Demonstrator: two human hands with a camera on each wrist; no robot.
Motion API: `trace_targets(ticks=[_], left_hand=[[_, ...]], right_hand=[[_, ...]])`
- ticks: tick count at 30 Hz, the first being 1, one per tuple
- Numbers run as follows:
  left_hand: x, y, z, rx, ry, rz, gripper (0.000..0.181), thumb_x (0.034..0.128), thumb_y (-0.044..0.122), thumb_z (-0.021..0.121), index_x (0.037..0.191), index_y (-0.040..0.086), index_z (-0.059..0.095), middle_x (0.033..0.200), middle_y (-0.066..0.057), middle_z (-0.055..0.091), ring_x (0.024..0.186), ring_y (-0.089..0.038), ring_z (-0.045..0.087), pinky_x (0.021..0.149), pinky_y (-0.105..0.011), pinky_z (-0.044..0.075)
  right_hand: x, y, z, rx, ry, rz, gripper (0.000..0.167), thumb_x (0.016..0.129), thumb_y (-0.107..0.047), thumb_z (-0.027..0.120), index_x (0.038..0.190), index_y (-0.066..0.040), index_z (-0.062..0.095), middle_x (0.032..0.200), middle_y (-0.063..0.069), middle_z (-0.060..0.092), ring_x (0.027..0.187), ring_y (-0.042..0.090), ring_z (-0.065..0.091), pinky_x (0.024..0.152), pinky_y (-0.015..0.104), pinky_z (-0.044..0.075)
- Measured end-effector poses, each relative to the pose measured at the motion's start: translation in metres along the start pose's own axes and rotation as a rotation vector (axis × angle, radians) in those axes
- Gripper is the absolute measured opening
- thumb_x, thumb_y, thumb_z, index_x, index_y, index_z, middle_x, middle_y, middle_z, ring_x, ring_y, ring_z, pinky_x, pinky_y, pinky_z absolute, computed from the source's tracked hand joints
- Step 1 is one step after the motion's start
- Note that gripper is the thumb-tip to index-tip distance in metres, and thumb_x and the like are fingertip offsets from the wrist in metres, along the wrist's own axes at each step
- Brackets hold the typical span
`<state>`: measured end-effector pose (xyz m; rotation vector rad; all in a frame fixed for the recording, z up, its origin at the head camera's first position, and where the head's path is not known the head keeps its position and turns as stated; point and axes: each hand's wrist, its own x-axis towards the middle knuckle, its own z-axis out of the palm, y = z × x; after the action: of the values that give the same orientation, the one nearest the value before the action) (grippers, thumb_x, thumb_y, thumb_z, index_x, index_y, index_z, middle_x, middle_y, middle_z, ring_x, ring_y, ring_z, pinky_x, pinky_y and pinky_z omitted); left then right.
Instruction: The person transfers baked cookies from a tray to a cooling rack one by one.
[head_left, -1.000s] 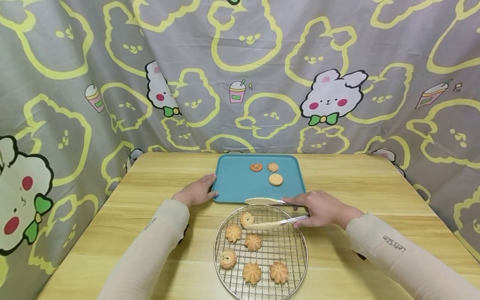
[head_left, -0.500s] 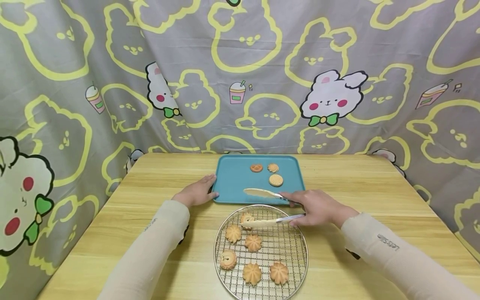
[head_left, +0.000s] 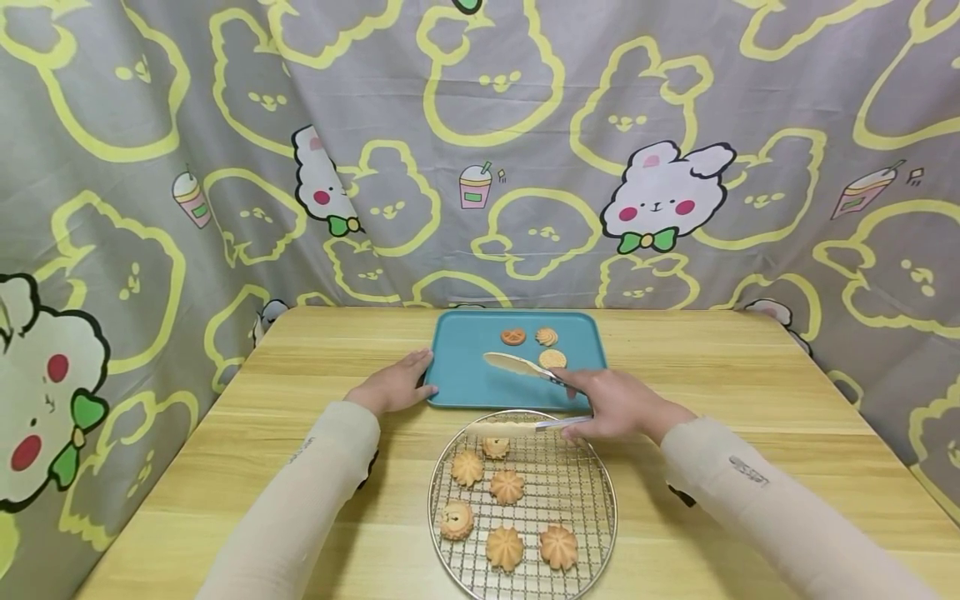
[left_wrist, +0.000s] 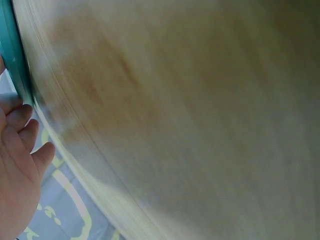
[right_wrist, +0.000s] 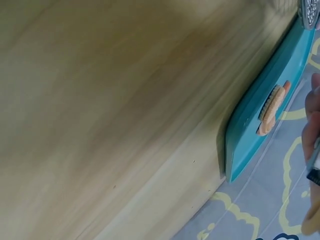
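In the head view my right hand [head_left: 618, 402] grips a pair of tongs [head_left: 513, 364] with pale tips and metal arms. The tongs are spread wide, with nothing between them; one tip is above the blue tray [head_left: 465, 387], the other above the far part of a round wire rack [head_left: 581, 500]. Several cookies [head_left: 507, 487] lie on the rack, and one lion-faced cookie [head_left: 495, 448] is partly covered by the lower tip. My left hand [head_left: 392, 385] rests against the tray's left edge, fingers extended; the left wrist view shows these fingers [left_wrist: 27, 132] beside the rim.
Three cookies sit on the tray's right half: a brown one [head_left: 513, 337], a swirled one [head_left: 547, 337] and a round pale one [head_left: 552, 358]. A wooden table [head_left: 735, 375] bears everything. Behind it hangs a patterned grey curtain [head_left: 525, 108].
My right hand has moved left and away from me with the tongs, so the upper tip has risen from the tray's near edge over its inside. The left hand has stayed still.
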<state>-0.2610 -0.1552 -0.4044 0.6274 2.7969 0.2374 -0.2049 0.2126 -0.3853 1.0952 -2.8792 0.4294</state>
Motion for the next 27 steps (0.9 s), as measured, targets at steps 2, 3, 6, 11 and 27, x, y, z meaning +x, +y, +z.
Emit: trace_targets(ticks=[2,3,6,11,27], left_hand=[[0.000,0.000,0.000,-0.001,-0.003,-0.004,0.073,0.1001,0.043,0.046,0.153,0.003,0.013,0.158,-0.012,0.012,0.143,-0.029,0.012,0.113,-0.044,0.020],[0.000,0.000,0.000,-0.001,-0.004,-0.006,0.073,0.1001,0.043,0.046,0.153,0.004,0.013,0.158,-0.012,0.012,0.143,-0.029,0.012,0.113,-0.044,0.020],[0.001,0.000,0.000,-0.004,-0.002,-0.012,0.073,0.1000,0.043,0.046,0.153,0.004,0.013,0.158,-0.012,0.012,0.143,-0.029,0.012,0.113,-0.045,0.020],[0.002,-0.001,0.001,-0.007,-0.002,-0.013,0.073,0.1000,0.043,0.046,0.153,0.004,0.013,0.158,-0.012,0.012,0.143,-0.029,0.013,0.113,-0.045,0.020],[0.004,-0.003,0.003,-0.004,0.006,-0.014,0.073,0.0998,0.042,0.047,0.153,0.004,0.014,0.158,-0.012,0.014,0.143,-0.029,0.014,0.113,-0.045,0.021]], right_hand=[[0.003,0.000,0.000,0.004,-0.009,0.028,0.092,0.074,-0.060,0.072,0.145,-0.009,0.043,0.094,-0.006,0.058,0.055,0.006,0.035,0.051,0.026,0.034],[0.004,-0.001,0.000,0.008,-0.014,0.045,0.092,0.074,-0.060,0.072,0.145,-0.009,0.042,0.095,-0.006,0.058,0.056,0.007,0.035,0.051,0.026,0.034],[0.008,-0.001,0.002,0.018,-0.026,0.100,0.093,0.075,-0.061,0.071,0.146,-0.009,0.040,0.096,-0.006,0.057,0.057,0.009,0.037,0.051,0.027,0.034],[0.016,-0.002,0.004,0.033,-0.029,0.192,0.097,0.075,-0.063,0.069,0.148,-0.009,0.036,0.095,-0.005,0.058,0.061,0.011,0.043,0.052,0.029,0.037],[0.036,-0.006,0.002,0.046,-0.042,0.418,0.106,0.077,-0.068,0.064,0.150,0.000,0.026,0.091,0.008,0.063,0.070,0.018,0.054,0.056,0.035,0.047]])
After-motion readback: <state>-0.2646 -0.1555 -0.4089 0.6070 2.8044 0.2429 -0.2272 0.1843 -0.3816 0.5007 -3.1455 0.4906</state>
